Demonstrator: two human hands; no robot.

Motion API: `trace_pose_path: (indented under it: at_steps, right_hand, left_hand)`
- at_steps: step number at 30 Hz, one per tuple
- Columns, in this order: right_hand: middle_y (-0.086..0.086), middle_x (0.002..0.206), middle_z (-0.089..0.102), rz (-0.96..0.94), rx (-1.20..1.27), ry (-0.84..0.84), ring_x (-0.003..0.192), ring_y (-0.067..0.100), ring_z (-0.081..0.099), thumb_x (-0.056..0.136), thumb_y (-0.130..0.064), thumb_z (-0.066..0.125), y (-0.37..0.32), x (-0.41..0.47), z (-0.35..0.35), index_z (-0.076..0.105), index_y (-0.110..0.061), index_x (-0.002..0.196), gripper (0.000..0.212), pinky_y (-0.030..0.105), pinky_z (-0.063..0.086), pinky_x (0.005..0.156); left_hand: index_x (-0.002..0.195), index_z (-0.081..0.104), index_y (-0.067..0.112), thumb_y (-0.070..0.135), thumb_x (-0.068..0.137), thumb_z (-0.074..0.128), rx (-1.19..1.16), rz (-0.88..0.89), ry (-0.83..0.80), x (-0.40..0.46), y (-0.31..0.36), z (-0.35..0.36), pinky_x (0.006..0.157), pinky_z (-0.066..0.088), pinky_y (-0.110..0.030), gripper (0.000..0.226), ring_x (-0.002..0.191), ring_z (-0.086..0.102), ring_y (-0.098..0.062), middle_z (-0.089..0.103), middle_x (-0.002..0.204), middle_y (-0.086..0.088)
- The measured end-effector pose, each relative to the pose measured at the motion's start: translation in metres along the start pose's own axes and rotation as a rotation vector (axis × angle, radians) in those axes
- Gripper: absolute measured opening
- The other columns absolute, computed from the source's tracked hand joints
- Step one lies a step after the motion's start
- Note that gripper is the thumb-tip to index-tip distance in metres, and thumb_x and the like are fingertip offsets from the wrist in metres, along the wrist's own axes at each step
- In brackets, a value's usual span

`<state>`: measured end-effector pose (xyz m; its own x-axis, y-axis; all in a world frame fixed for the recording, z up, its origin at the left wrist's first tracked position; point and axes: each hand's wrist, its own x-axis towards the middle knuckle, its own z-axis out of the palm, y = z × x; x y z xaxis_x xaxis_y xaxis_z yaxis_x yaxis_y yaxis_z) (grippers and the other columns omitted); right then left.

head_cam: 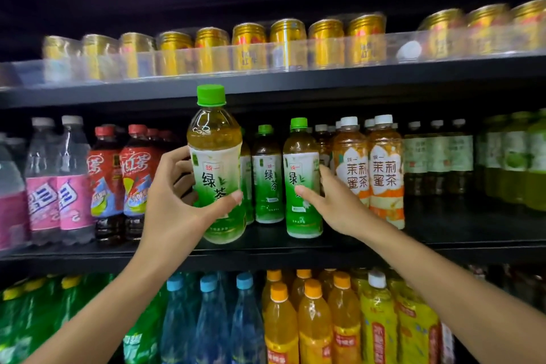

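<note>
Left hand point(174, 204) grips the first green tea bottle point(214, 156), apparently already off the middle shelf point(443, 248); right hand point(336, 207) curls round the second green tea bottle point(302, 216), seemingly not yet lifted.

two hands point(174, 204) (one tea bottle point(217, 162) each)

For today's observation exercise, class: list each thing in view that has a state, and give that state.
held green tea bottle: capped, in front of the shelf
standing green tea bottle: capped, on the shelf
left grip: holds the held bottle
right grip: holds the standing bottle
</note>
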<state>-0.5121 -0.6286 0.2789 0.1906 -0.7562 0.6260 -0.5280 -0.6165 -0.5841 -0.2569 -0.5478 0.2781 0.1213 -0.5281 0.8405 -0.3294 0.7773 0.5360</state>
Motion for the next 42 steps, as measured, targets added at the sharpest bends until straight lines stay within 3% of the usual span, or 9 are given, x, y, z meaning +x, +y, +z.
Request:
trace_pose_path:
  at_steps: [7,11,16,23,27,29,32,36,42]
  right_hand:
    - [-0.008,0.137,0.054,0.007,0.007,0.084,0.122,0.005,0.054,0.103,-0.037,0.049,0.007,-0.006,0.015,0.027,-0.023,0.151,0.055,0.019,0.047,0.097]
    - [-0.008,0.140,0.053,0.008,0.030,0.079,0.126,0.007,0.054,0.103,-0.037,0.050,0.006,-0.005,0.015,0.026,-0.025,0.152,0.056,0.026,0.047,0.105]
    - [-0.007,0.145,0.051,0.026,0.032,0.077,0.130,0.007,0.051,0.103,-0.040,0.050,0.008,-0.005,0.015,0.023,-0.027,0.154,0.059,0.034,0.045,0.110]
    - [-0.009,0.148,0.048,0.030,0.051,0.068,0.133,0.005,0.047,0.103,-0.040,0.049,0.010,-0.005,0.015,0.022,-0.027,0.155,0.060,0.027,0.043,0.109]
    - [-0.006,0.148,0.049,0.038,0.022,0.062,0.131,0.008,0.050,0.103,-0.041,0.048,0.009,-0.006,0.014,0.020,-0.026,0.155,0.061,0.032,0.045,0.109]
    - [-0.003,0.148,0.051,0.049,-0.019,0.049,0.129,0.010,0.052,0.104,-0.041,0.047,0.008,-0.004,0.012,0.019,-0.024,0.156,0.061,0.034,0.047,0.108]
    - [-0.001,0.157,0.041,0.057,-0.082,0.024,0.138,0.012,0.046,0.100,-0.045,0.054,0.007,-0.008,0.011,0.002,-0.026,0.159,0.082,0.037,0.043,0.113]
    - [-0.015,0.162,-0.031,-0.098,-0.347,0.079,0.153,0.006,-0.017,0.083,-0.052,0.074,-0.004,-0.037,0.018,-0.034,-0.034,0.150,0.129,0.034,0.007,0.125]
    - [-0.011,0.152,-0.049,-0.268,-0.701,0.059,0.148,0.011,-0.034,0.086,-0.045,0.075,-0.014,-0.036,0.008,-0.027,-0.032,0.154,0.123,0.038,0.019,0.126]
  left_hand:
    - [0.123,0.052,0.025,0.015,0.066,0.094,0.038,-0.040,0.009,0.015,-0.004,0.033,0.074,0.046,-0.001,0.072,0.097,0.060,0.017,0.063,0.112,0.012]
    - [0.121,0.049,0.025,0.023,0.063,0.097,0.101,-0.084,-0.026,0.029,-0.019,0.056,0.076,0.053,-0.012,0.075,0.094,0.064,0.008,0.062,0.107,0.014]
    - [0.113,0.044,0.021,0.027,0.069,0.094,0.242,-0.116,-0.091,0.031,-0.037,0.074,0.068,0.041,0.003,0.067,0.083,0.048,0.031,0.054,0.097,0.017]
    - [0.117,0.039,0.028,0.081,0.061,0.070,0.459,-0.050,-0.164,0.034,-0.060,0.075,0.082,0.059,-0.039,0.083,0.104,0.065,-0.014,0.065,0.110,0.008]
    - [0.127,0.035,0.017,0.087,0.064,0.053,0.680,0.020,-0.220,0.035,-0.052,0.071,0.058,0.050,-0.033,0.097,0.073,0.061,-0.016,0.062,0.089,0.003]
    - [0.149,0.022,0.014,0.087,0.067,0.052,0.733,0.037,-0.271,0.035,-0.049,0.067,0.067,0.055,-0.037,0.113,0.087,0.068,-0.023,0.068,0.111,-0.006]
    - [0.161,-0.002,0.022,0.077,0.074,0.063,0.697,0.132,-0.318,0.032,-0.051,0.053,0.086,0.059,-0.038,0.121,0.118,0.063,-0.026,0.039,0.158,-0.006]
    - [0.163,0.007,0.022,0.065,0.079,0.071,0.697,0.519,-0.298,0.040,-0.055,0.033,0.103,0.052,-0.034,0.114,0.149,0.030,-0.018,0.011,0.167,0.003]
    - [0.163,-0.001,0.022,0.056,0.080,0.077,0.747,0.560,-0.475,0.050,-0.054,0.038,0.124,0.025,-0.045,0.119,0.157,-0.012,-0.015,-0.019,0.169,0.007]
